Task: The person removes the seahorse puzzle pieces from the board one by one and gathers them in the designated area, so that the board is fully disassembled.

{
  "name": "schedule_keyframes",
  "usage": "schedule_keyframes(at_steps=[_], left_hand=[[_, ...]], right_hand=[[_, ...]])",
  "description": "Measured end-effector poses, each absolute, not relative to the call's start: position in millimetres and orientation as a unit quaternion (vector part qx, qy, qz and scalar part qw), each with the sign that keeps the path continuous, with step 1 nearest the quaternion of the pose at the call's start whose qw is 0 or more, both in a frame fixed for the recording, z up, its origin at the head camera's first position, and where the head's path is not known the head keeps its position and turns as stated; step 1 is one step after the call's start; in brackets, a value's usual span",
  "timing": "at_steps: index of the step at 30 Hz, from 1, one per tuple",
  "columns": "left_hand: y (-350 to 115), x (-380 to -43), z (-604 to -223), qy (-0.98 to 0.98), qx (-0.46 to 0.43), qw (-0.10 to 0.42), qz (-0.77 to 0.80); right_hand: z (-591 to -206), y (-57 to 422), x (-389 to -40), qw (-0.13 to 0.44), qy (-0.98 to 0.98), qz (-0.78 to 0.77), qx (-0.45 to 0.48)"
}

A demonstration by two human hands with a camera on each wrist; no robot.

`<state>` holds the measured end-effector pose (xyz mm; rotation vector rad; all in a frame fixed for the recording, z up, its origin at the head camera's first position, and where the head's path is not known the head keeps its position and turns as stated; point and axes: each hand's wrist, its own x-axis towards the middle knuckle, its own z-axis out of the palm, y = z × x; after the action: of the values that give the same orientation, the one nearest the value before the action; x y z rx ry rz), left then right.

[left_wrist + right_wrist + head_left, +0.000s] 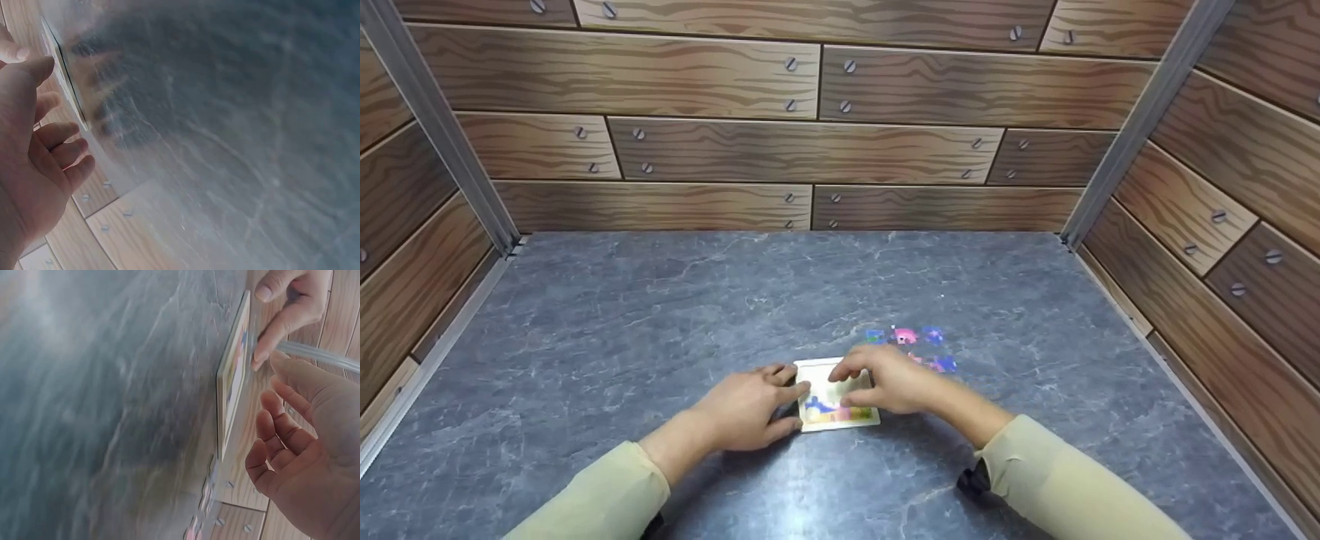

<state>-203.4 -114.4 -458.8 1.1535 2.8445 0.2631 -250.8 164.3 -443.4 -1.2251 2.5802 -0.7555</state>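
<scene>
A small framed jigsaw puzzle board (pixel 816 370) lies flat in front of me. Blue, pink and yellow pieces (pixel 819 409) fill its near part, while the far part is pale and bare. My left hand (pixel 742 409) touches the left edge of the board, one finger reaching over the rim and the thumb by the near corner. Above the board's right side hovers my right hand (pixel 896 379), thumb and forefinger apart. In the right wrist view, the fingers of my right hand (pixel 315 439) are loosely bent, and nothing shows between them.
Loose jigsaw pieces lie beyond my right hand: a blue-green one (pixel 874 337), a pink one (pixel 904 336) and blue ones (pixel 945 364), some partly hidden by the hand. The grey marbled tabletop (pixel 697 300) is bounded by wood-patterned walls (pixel 720 150) at the back and sides.
</scene>
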Motion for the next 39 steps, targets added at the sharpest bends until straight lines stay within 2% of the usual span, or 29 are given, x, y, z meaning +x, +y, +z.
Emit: schedule_keyframes(at_steps=[9, 17, 21, 31, 39], left_hand=[[-118, -181, -456, 0.922, 0.379, 0.02, 0.077], [-91, -152, -457, 0.928, 0.369, 0.001, 0.044], [-79, -144, -460, 0.937, 0.346, 0.008, 0.044], [-69, -142, -464, 0.946, 0.321, 0.029, 0.041], [-69, -141, -465, 0.944, 0.327, 0.017, 0.052]], right_hand=[[-447, 151, -255, 0.111, 0.871, -0.242, -0.413], [-446, 147, -263, 0.105, 0.86, -0.24, -0.437], [-445, 143, -266, 0.12, 0.855, -0.248, -0.44], [-446, 135, -270, 0.162, 0.849, -0.26, -0.43], [-448, 130, -270, 0.164, 0.849, -0.254, -0.434]])
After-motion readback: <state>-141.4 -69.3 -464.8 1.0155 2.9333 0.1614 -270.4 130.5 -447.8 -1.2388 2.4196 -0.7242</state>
